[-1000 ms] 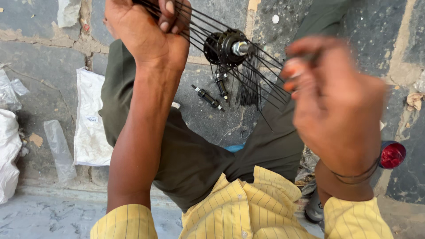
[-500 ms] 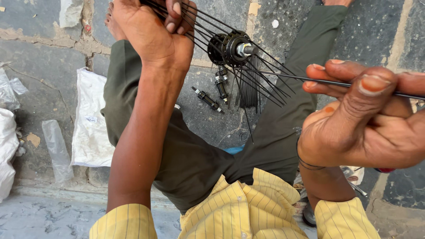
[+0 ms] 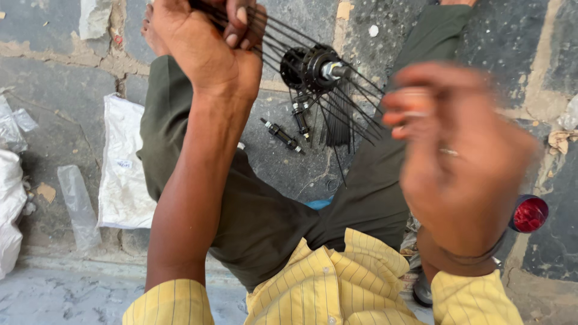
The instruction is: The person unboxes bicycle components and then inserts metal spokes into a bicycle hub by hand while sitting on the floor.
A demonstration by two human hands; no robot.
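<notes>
Where the paving meets the left edge: a white sack [image 3: 8, 210] and a clear plastic bag [image 3: 75, 204] are seen on the stone floor [image 3: 48, 72].
White bag: a flat white plastic bag [image 3: 123, 168] is laid on the slabs just beside the left thigh of the olive trousers [image 3: 265, 216].
Left hand: the left hand [image 3: 205, 48] is raised near the top edge, with its fingers [image 3: 238, 24] curled tightly around a bundle of black spokes [image 3: 271, 36].
Hub: the black wheel hub [image 3: 310, 66] is held in the air above the lap, right of the left hand; a metal axle end [image 3: 334, 70] is seen at its centre, and thin spokes are fanned out from it downward and to the right.
Floor parts: two small dark axle pieces [image 3: 283, 135] are seen lying on the stone between the knees, below the hub.
Right hand: the right hand [image 3: 463, 162] is blurred; its fingers are bent toward the fanned spokes, but whether anything is pinched cannot be told.
Far right: a red round reflector [image 3: 530, 213] is seen by the right wrist.
Bottom edge: yellow striped shirt sleeves [image 3: 337, 283] are shown.
</notes>
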